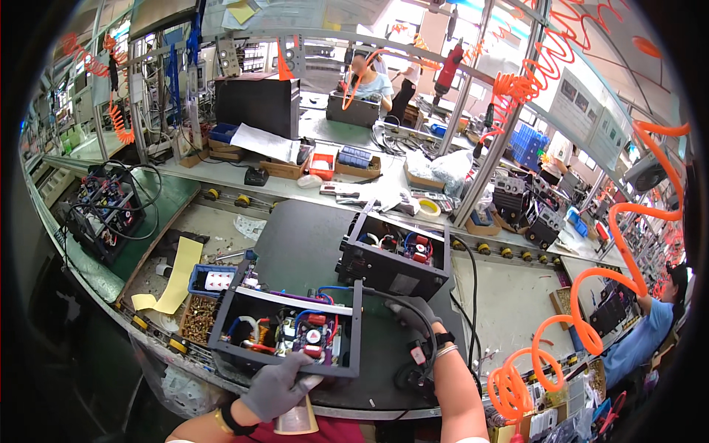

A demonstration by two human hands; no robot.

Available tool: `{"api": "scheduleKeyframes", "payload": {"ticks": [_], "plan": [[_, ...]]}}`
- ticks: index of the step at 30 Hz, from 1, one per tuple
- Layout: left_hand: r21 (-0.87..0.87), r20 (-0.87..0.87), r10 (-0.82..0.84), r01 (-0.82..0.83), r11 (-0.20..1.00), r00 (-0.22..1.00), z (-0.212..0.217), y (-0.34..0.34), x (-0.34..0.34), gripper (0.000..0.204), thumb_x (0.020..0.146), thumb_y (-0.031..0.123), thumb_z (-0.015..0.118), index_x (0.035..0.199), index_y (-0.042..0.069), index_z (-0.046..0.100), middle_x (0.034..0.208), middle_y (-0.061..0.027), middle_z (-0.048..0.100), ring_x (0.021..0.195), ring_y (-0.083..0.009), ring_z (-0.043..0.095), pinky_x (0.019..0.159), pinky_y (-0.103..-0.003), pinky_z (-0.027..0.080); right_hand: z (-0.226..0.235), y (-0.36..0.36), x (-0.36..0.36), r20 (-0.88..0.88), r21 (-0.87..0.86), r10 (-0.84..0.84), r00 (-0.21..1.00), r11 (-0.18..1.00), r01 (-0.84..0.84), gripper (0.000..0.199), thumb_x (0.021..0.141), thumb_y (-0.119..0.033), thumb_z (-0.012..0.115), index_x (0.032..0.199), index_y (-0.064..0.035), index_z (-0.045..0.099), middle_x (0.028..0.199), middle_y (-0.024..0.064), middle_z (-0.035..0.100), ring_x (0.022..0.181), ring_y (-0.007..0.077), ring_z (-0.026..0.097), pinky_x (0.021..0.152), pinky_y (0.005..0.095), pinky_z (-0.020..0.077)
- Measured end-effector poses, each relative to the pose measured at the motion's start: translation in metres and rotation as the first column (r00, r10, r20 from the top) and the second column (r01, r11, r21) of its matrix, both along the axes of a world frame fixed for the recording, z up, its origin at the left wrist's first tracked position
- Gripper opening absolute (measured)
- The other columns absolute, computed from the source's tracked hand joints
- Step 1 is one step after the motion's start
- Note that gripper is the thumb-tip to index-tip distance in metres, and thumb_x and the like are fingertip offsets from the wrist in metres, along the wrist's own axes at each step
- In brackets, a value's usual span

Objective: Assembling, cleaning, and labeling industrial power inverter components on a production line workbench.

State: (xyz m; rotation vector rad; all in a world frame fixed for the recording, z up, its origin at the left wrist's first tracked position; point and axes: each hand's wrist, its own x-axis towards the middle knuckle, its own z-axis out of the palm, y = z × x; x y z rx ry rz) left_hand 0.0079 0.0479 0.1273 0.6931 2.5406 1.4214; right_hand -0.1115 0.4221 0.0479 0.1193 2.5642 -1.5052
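An open black metal equipment housing (286,367), filled with circuit boards, coils and coloured wires, sits tilted on the dark work mat. My left hand (277,387), in a grey glove, closes on its near edge, with the thumb toward the right. Just below that hand a cream, translucent curved piece (297,419) shows in part. To the right of the housing my gloved right hand (415,314) is closed around a thick black cable (427,341), which runs down past the wrist; its fingertips are partly hidden. Beyond stands a second open black housing (395,264).
Left of the housing are a box of brass fasteners (198,319), a blue bin (210,280) and yellow paper (181,269). Another wired unit (107,207) stands far left. Coiled orange air hoses (546,354) hang at right. People (639,340) work nearby.
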Motion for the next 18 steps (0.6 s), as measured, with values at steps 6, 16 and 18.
{"api": "scheduleKeyframes", "payload": {"ticks": [6, 16, 18], "plan": [[0.091, 0.076, -0.134, 0.127, 0.988, 0.988, 0.027, 0.021, -0.004, 0.053, 0.088, 0.019, 0.066, 0.132, 0.006, 0.041, 0.081, -0.0146, 0.066, 0.073, -0.0246, 0.069, 0.065, -0.033, 0.053, 0.111, -0.021, 0.078, -0.595, 0.515, -0.082, 0.8, 0.725, 0.457, 0.02, 0.084, -0.016, 0.062, 0.1, -0.006, 0.069, 0.093, 0.0168, 0.068, 0.086, 0.0345, 0.065, 0.077, 0.0381, 0.0506], [0.474, -0.559, -0.192, 0.501, 0.724, 0.807, 0.042, 0.032, 0.054, 0.059, 0.084, 0.021, 0.071, 0.132, 0.0, 0.043, 0.12, -0.0242, 0.058, 0.111, -0.0324, 0.06, 0.091, -0.039, 0.049, 0.128, -0.155, 0.247, -0.395, -0.386, -0.172, 0.902, 0.923, 0.007, 0.028, 0.084, -0.027, 0.07, 0.098, -0.0026, 0.068, 0.091, 0.0112, 0.068, 0.079, 0.0219, 0.066, 0.072, 0.0331, 0.0512], [0.502, -0.579, -0.139, 0.486, 0.716, 0.803, 0.054, 0.031, 0.06, 0.051, 0.082, 0.019, 0.073, 0.125, 0.003, 0.052, 0.121, -0.0191, 0.059, 0.099, -0.0354, 0.063, 0.087, -0.04, 0.05, 0.13, -0.142, 0.261, -0.726, 0.086, -0.081, 0.682, 0.974, 0.207, 0.035, 0.08, -0.024, 0.07, 0.108, -0.0033, 0.064, 0.098, 0.0134, 0.066, 0.09, 0.0247, 0.064, 0.08, 0.035, 0.0498]]}}
